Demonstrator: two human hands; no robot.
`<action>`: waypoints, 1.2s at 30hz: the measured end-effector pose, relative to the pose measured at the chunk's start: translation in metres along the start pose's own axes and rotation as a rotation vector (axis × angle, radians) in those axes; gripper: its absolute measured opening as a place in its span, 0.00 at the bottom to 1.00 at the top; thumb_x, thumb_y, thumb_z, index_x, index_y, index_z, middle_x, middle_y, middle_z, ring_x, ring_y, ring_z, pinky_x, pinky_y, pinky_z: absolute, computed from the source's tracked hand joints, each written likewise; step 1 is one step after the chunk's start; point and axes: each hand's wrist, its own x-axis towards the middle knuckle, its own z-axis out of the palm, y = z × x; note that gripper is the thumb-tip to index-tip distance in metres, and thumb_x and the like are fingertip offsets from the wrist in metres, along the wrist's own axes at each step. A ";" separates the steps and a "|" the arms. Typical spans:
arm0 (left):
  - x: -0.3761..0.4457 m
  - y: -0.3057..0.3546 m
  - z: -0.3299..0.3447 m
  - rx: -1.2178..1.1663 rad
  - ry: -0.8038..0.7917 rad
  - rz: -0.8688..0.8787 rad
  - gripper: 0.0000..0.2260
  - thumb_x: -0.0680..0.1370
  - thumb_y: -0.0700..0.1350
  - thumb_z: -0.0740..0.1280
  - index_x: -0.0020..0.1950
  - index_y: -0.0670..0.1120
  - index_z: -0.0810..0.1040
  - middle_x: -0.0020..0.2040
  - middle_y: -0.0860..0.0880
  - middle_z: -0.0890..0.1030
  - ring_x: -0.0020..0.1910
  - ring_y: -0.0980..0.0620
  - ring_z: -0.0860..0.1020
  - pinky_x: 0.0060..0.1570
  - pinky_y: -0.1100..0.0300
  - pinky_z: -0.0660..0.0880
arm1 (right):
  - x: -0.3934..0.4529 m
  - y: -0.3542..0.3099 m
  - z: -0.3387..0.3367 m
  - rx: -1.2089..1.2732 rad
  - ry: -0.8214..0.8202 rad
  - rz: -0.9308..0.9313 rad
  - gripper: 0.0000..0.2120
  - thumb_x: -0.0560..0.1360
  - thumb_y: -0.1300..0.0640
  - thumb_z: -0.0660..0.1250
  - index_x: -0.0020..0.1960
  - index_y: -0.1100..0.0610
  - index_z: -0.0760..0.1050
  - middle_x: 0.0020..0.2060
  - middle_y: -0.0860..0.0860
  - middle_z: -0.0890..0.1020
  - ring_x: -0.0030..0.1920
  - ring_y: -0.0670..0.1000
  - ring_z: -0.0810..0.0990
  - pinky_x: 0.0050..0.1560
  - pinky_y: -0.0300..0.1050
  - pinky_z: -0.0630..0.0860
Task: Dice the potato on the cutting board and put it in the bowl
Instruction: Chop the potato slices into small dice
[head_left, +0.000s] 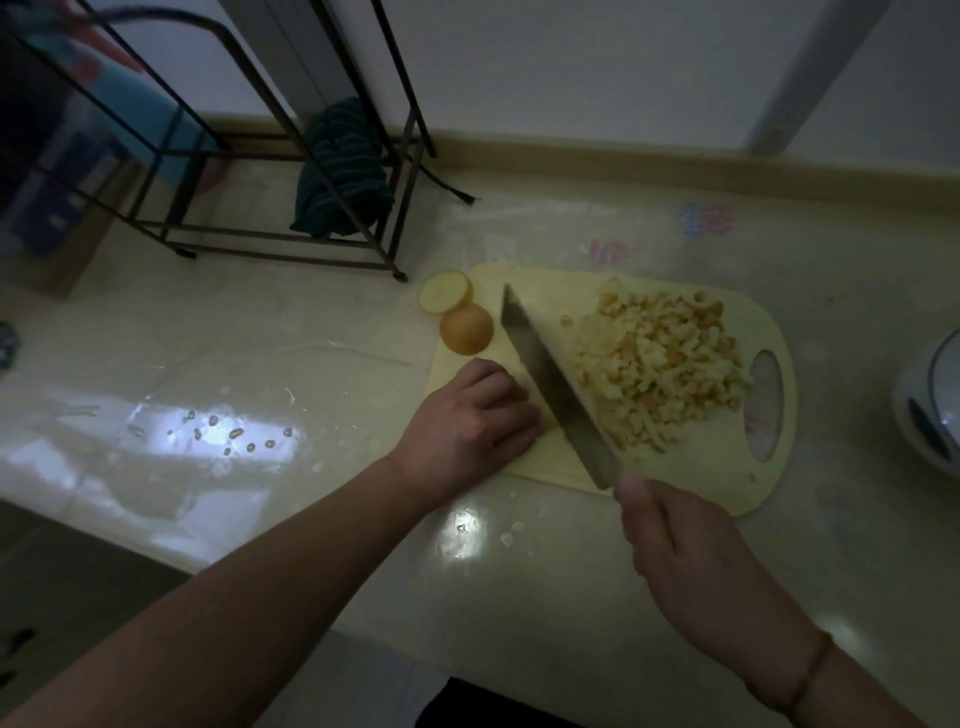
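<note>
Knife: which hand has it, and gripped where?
The right hand grips the knife by its handle. The left hand rests on the cutting board, apparently holding nothing.

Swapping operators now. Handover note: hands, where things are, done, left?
Right hand holds the knife, blade angled across the cutting board.
Left hand rests on the board beside the blade; anything under its fingers is hidden.
Done: diced potato pile on the board.
Left: two potato end pieces at the board's far left edge; move the dice to the bowl, far right.
</note>
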 end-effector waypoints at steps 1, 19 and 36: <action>-0.001 0.001 0.001 0.004 0.012 -0.007 0.07 0.77 0.44 0.75 0.50 0.42 0.86 0.47 0.43 0.82 0.49 0.42 0.79 0.44 0.50 0.78 | 0.001 0.005 -0.004 0.047 0.010 0.039 0.31 0.74 0.31 0.46 0.31 0.55 0.67 0.23 0.46 0.74 0.25 0.44 0.71 0.29 0.39 0.63; -0.001 0.017 -0.001 -0.037 0.048 -0.252 0.14 0.75 0.52 0.72 0.47 0.41 0.85 0.53 0.42 0.81 0.48 0.46 0.81 0.45 0.55 0.80 | -0.018 0.009 -0.011 0.115 -0.052 0.079 0.29 0.71 0.28 0.49 0.37 0.54 0.69 0.23 0.47 0.71 0.26 0.44 0.68 0.30 0.40 0.65; -0.005 0.001 -0.010 -0.072 0.002 -0.325 0.22 0.73 0.56 0.72 0.59 0.42 0.83 0.59 0.45 0.80 0.44 0.51 0.81 0.44 0.57 0.81 | -0.011 0.006 -0.015 0.061 -0.028 0.056 0.34 0.71 0.28 0.48 0.34 0.59 0.68 0.23 0.49 0.71 0.25 0.46 0.69 0.30 0.41 0.65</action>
